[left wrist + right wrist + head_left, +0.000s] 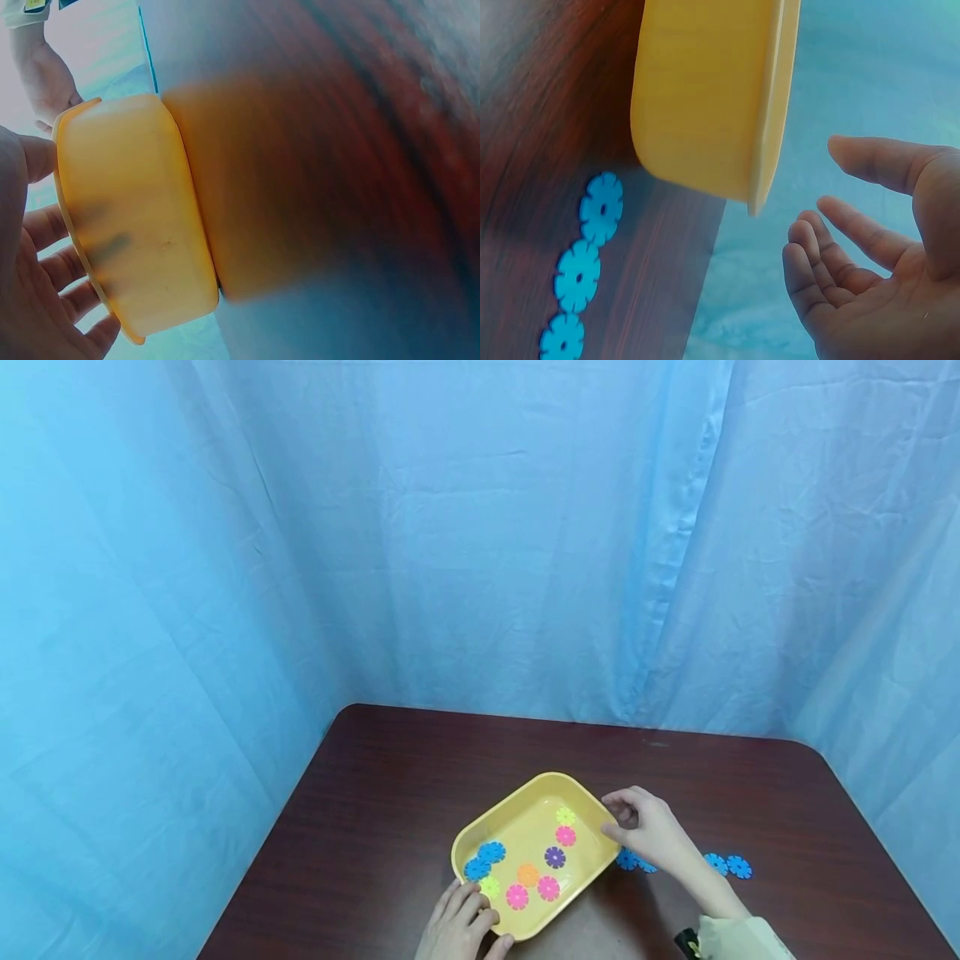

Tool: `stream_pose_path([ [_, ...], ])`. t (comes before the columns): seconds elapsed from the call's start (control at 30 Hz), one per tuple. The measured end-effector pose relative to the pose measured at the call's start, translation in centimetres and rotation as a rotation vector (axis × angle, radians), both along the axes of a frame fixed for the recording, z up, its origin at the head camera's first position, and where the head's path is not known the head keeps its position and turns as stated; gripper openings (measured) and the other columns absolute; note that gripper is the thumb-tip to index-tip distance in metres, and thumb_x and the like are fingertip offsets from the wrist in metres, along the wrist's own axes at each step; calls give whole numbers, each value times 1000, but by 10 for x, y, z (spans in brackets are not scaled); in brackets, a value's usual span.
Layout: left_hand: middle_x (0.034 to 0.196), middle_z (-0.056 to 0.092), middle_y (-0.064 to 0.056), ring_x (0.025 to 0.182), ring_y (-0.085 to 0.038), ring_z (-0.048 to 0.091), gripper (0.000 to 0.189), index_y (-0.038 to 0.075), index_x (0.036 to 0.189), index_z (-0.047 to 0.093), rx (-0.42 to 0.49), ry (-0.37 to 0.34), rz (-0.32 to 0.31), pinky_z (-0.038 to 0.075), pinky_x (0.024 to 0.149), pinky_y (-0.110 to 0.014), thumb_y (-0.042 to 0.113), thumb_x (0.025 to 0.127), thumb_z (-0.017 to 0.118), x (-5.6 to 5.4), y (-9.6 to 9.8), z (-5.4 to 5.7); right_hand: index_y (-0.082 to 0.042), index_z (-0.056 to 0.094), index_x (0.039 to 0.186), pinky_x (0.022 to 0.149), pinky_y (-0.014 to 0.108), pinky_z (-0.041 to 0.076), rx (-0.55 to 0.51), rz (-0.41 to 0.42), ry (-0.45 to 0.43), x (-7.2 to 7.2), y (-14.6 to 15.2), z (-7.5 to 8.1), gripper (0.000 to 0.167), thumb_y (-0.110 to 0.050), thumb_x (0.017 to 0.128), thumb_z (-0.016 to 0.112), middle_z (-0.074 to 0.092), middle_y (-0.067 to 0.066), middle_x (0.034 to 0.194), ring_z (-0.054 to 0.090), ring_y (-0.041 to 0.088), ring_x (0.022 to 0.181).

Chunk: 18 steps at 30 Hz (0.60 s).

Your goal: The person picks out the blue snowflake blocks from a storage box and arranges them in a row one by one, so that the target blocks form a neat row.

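A yellow plastic tray (555, 787) sits on the table at an angle. My left hand (459, 920) holds its near-left rim, fingers bent over the edge and thumb by the near corner. In the left wrist view, those fingers (63, 264) pass behind the rim. Inside lie notched snowflake discs: blue ones (484, 860) joined at the left, a purple one (555, 857), an orange one (528, 875), and several pink and yellow ones. At the right rim, my right hand (648, 828) is loosely bent; the right wrist view shows its fingers holding nothing, apart from the tray.
Blue snowflake discs (577, 276) lie in a joined row on the dark wooden table (390, 793), right of the tray and partly behind my right forearm. Light blue curtains (480, 543) hang around the table's back and sides.
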<state>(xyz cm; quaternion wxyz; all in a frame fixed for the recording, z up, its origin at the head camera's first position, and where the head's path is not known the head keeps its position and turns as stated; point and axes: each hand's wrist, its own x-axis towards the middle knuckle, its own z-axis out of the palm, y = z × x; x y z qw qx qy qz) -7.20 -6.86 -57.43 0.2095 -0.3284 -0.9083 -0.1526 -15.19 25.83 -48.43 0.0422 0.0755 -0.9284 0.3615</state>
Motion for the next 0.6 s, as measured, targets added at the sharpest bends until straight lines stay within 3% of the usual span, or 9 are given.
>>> stream_pose_path([
  [0.27, 93, 54, 10, 108, -18, 56, 19, 25, 86, 64, 21, 41, -2, 48, 97, -48, 43, 90, 71, -1, 1, -1, 2, 68, 111, 65, 27, 48, -10, 39, 24, -2, -13, -2, 34, -8, 81, 81, 59, 7, 94, 52, 21, 79],
  [0.6, 94, 55, 10, 109, -19, 56, 19, 25, 87, 64, 25, 39, -9, 47, 97, -48, 43, 90, 71, -2, -1, -2, -1, 69, 109, 69, 29, 50, 10, 56, 29, -5, -27, -6, 33, -9, 80, 82, 61, 3, 95, 52, 17, 81],
])
